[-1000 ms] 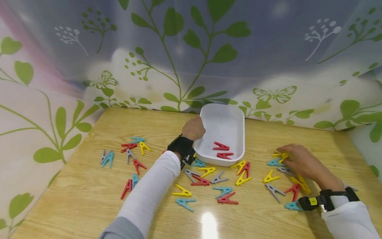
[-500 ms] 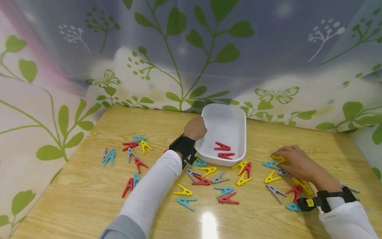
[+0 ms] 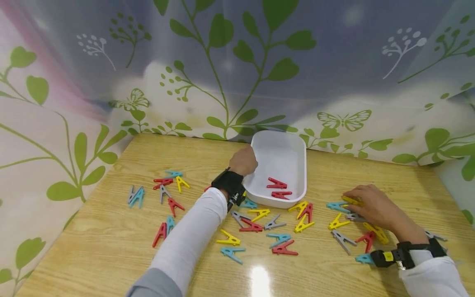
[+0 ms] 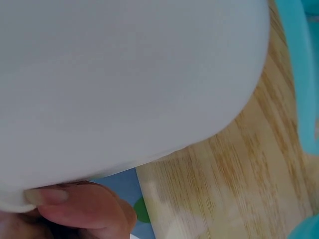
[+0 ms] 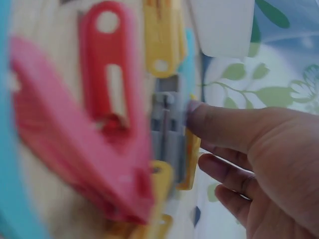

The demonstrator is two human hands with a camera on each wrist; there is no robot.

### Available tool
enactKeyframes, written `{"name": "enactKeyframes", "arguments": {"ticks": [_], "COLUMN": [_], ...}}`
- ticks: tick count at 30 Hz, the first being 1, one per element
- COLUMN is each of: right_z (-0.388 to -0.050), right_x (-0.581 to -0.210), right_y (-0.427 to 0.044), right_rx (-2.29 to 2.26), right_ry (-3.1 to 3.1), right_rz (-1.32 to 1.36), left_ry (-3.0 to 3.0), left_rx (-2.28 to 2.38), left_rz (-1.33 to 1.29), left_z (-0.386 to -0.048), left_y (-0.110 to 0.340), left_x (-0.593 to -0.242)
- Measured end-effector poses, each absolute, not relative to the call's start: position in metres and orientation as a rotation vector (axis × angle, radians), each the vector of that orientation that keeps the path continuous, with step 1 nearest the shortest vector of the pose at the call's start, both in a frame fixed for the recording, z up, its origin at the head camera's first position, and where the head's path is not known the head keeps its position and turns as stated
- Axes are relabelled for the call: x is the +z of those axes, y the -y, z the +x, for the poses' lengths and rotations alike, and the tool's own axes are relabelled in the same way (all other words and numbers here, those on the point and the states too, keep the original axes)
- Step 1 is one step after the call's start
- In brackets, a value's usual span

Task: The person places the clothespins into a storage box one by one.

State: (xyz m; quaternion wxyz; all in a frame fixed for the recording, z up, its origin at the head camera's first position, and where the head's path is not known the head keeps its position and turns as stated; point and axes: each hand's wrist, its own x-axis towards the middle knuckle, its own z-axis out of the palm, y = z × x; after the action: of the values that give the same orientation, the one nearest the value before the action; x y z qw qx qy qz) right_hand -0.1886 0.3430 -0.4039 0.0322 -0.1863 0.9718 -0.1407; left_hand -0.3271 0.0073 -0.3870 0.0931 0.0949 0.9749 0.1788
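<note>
My left hand point(image 3: 243, 161) grips the left rim of a white plastic tub point(image 3: 305, 173); in the left wrist view the thumb point(image 4: 55, 196) lies on the rim. Two red clothespins point(image 3: 277, 183) lie inside. At right, my right hand point(image 3: 375, 207) is low over a group of clothespins. Its thumb point(image 5: 214, 119) touches or nearly touches a yellow clothespin point(image 5: 191, 164), while the other fingers are loosely bent and apart from it. That yellow clothespin point(image 3: 351, 201) is partly hidden by the hand, beside a blue clothespin point(image 3: 337, 206) and a grey one point(image 3: 355, 217).
Several red, blue, yellow and grey clothespins lie scattered on the wooden table point(image 3: 122, 255), with one group at left point(image 3: 163, 189) and another in front of the tub point(image 3: 274, 222). A leaf-patterned cloth point(image 3: 230, 82) hangs along the back edge.
The yellow clothespin under my right hand has come down and now lies lower beside the blue one. The right hand has drawn slightly back. The left hand stays on the tub.
</note>
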Motion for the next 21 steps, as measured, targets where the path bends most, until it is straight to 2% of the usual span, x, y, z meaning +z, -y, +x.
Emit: {"name": "enactKeyframes", "arguments": {"ticks": [8, 16, 21], "right_z": [-0.196, -0.219, -0.230], "right_x": [-0.382, -0.357, -0.354], "right_y": [-0.324, -0.259, -0.224], "right_rx": [-0.642, -0.794, -0.767], "right_ry": [-3.038, -3.083, -3.044], "right_rz": [-0.503, -0.664, -0.799], "left_ry": [-2.894, -2.889, -2.890], "left_rx": [0.564, 0.569, 0.534], "left_rz": [0.292, 0.285, 0.242], "left_z": [-0.327, -0.325, -0.324], "left_y": [-0.002, -0.003, -0.007], "left_x": [-0.384, -0.386, -0.385]}}
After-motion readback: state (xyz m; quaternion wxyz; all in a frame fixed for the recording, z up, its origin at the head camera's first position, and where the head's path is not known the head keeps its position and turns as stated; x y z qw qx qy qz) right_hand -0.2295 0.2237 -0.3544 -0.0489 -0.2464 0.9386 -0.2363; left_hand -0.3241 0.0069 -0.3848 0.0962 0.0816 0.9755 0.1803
